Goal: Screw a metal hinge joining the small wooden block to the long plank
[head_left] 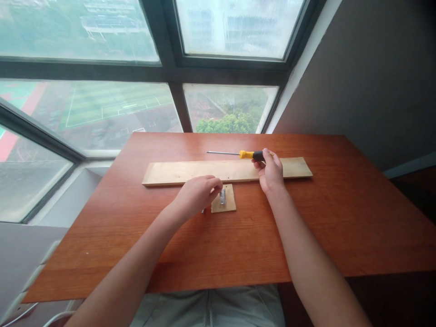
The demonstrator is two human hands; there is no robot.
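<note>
My right hand (270, 171) is closed around the black end of a yellow-and-black screwdriver (247, 155). Its thin shaft points left, above the far edge of a long pale wooden board (190, 171). My left hand (199, 193) is over the near side of that board, with thumb and fingers pinched together; anything between them is too small or hidden to make out. Beside its fingertips, a small shiny metal fitting (222, 197) lies on a small square wooden piece (231, 204). Small metal bits (203, 210) show partly under my left hand.
The reddish-brown table (245, 245) carries all of this. Behind it and at the left stand windows with dark frames (218, 72); a grey wall (368, 81) rises on the right. White cables (57, 316) hang at the lower left, beyond the table's near edge.
</note>
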